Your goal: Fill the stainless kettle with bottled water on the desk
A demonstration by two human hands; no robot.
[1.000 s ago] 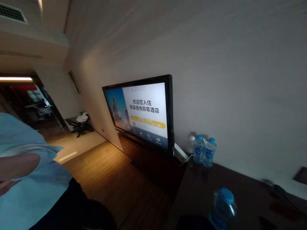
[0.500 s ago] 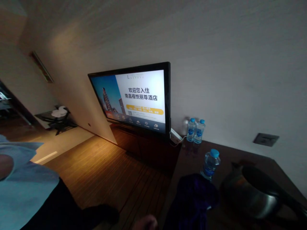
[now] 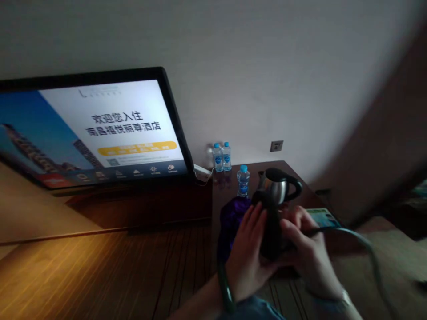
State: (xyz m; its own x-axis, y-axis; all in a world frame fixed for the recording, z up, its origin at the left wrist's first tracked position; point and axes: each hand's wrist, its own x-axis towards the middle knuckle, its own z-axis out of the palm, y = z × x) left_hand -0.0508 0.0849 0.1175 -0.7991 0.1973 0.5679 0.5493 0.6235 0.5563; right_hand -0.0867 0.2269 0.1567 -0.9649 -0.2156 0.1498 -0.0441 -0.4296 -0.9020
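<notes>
Both my hands are raised in front of a dark wooden desk (image 3: pixel 300 178). My left hand (image 3: pixel 246 255) and my right hand (image 3: pixel 305 249) grip a black object (image 3: pixel 271 235) between them. A grey cord (image 3: pixel 362 242) runs from it in a loop to the right. What the object is I cannot tell in the dim light. Just behind it a steel kettle (image 3: pixel 279 189) with a black handle stands on the desk. A purple cloth (image 3: pixel 233 212) lies by my left hand.
One water bottle (image 3: pixel 243 181) stands beside the kettle and two more bottles (image 3: pixel 222 156) at the wall. A lit television (image 3: pixel 90 129) fills the left, above a low cabinet (image 3: pixel 140 204). A wall socket (image 3: pixel 276 145) and a printed card (image 3: pixel 322 218) are on the right.
The view has swung right and down toward the desk. Both my hands have come into view and now hold the black corded object. The person in the light blue shirt is out of view.
</notes>
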